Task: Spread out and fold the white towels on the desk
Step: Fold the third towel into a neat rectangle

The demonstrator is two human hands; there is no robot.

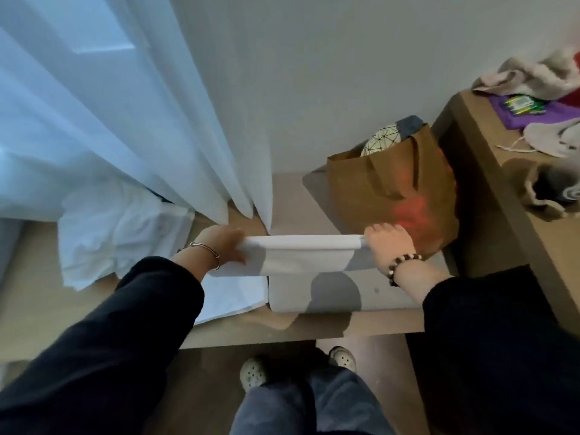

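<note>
- Your L hand grips the left end of a white towel, fingers curled round the cloth; thin metal bangle on that wrist.
- Your R hand holds the right end, fingers curled over the top edge; bead bracelet on the wrist.
- Towel's top edge runs taut & roughly level btwn both hands, held above the desk. The rest drops toward you; bottom part lies on the desk near its front edge, w/ shadows across it.
- 2nd towel, crumpled, sits on the desk to your left, partly under the curtain.
- 3rd white piece, a flat towel, lies on the desk just below your L hand, touching the held towel's left side.
- Brown paper bag stands at the back right, just behind your R hand; a patterned round item pokes out the top.
- Higher surface on the right carries a purple cloth & other fabric.
- Your shoes show on the dark floor below the desk edge.
</note>
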